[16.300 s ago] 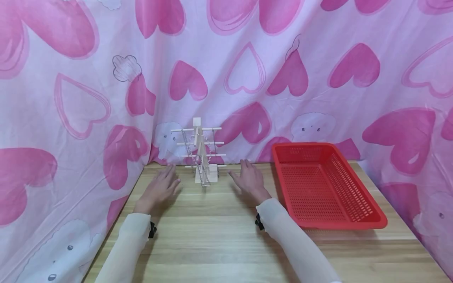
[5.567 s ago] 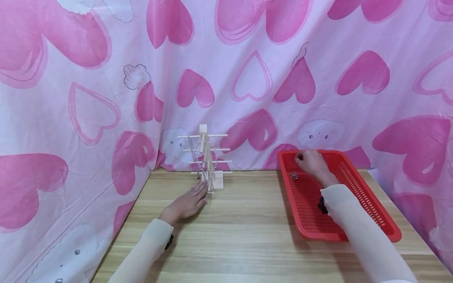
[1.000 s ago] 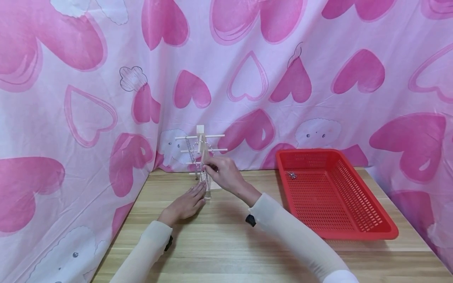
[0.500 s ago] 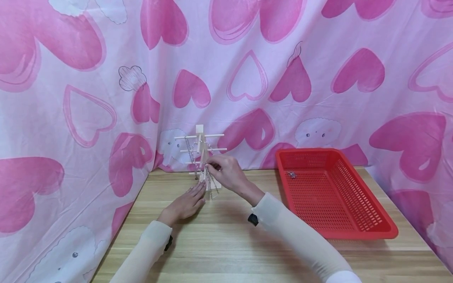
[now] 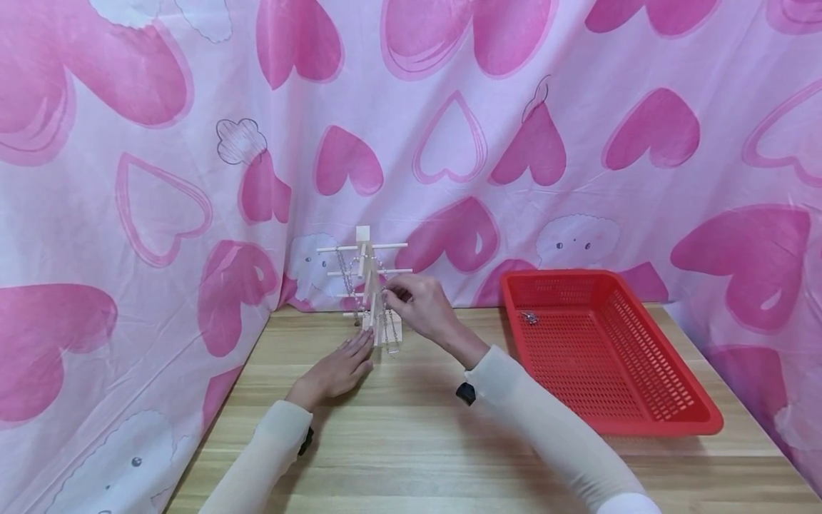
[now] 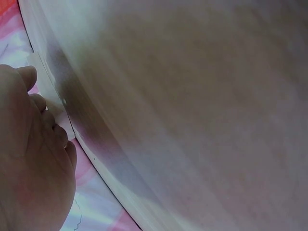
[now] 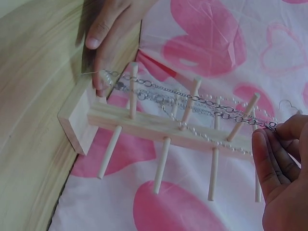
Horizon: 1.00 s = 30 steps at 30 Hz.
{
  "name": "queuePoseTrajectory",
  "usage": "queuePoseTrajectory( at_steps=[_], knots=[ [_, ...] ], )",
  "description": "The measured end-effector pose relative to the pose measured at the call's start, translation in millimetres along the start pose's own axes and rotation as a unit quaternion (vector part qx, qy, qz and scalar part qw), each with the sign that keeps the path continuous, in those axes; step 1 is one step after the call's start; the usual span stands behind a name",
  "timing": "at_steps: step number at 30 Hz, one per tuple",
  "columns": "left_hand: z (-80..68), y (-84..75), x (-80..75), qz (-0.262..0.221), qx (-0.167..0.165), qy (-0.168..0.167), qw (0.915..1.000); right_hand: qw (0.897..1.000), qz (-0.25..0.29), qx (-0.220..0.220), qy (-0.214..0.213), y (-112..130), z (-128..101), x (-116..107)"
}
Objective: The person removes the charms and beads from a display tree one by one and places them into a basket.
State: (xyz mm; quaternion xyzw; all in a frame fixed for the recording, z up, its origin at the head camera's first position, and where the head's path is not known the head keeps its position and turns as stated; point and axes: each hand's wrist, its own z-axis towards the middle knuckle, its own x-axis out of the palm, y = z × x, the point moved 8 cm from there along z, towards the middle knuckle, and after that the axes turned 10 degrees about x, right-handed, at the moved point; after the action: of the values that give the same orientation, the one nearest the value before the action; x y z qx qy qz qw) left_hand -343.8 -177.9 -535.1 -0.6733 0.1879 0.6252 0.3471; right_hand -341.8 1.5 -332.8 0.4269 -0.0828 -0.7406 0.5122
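A pale wooden jewellery stand with several pegs stands at the back of the table. My left hand rests against its base with fingers fairly straight. In the right wrist view, my right hand pinches one end of a silver chain necklace between thumb and fingers. The chain runs alongside the stand's post and hangs in front of the base in the head view. A pearl necklace and another silver chain hang on the stand. Overlapping strands hide which peg bears each one.
A red perforated basket stands at the right of the table, with a small silver chain heap in its back left corner. Pink heart-patterned cloth closes off the back and sides.
The right hand came from over the basket to the stand, took the silver chain and shifted slightly right with it. The silver heap appeared in the basket earlier. The left hand stays at the base.
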Motion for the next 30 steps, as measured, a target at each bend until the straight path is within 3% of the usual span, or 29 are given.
queuePoseTrajectory(
  at_steps=[10, 19, 30],
  knots=[
    [0.3, -1.1, -1.7, -0.005, -0.003, 0.004, 1.0, 1.0, -0.009, 0.029, -0.002, -11, 4, -19],
    [-0.6, -0.4, -1.3, 0.001, -0.015, 0.024, 0.9996, 0.999, -0.014, 0.024, -0.019, -14, 9, -41],
    [-1.1, -1.8, -1.9, 0.0, -0.014, 0.025, 0.9996, 0.999, -0.008, 0.017, -0.04, -23, 14, -70]
  ],
)
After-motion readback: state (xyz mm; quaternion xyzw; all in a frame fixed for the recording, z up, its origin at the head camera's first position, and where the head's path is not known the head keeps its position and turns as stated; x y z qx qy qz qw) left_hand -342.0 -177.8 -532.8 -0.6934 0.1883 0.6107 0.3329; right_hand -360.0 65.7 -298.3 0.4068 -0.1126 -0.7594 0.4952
